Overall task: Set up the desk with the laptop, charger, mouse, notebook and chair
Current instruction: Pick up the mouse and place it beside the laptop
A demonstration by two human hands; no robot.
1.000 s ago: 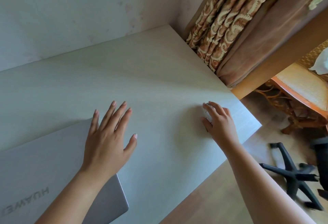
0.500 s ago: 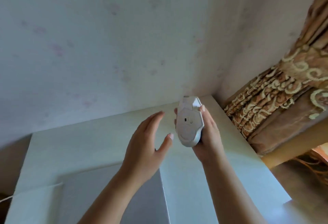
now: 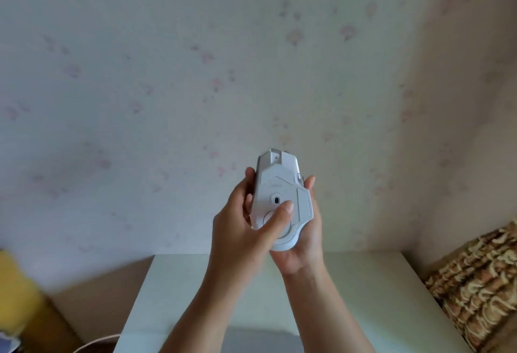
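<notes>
Head view: the white mouse (image 3: 282,199) is held above the bench (image 3: 391,296), underside facing the camera, long axis upright, nose up; right hand (image 3: 303,243) cradles it; left hand (image 3: 240,229) grips it, thumb on its base.

The white mouse (image 3: 281,199) is held raised above the surface (image 3: 363,296), its underside turned toward the camera, nose up; a grey laptop (image 3: 260,338) lies closed below.
</notes>
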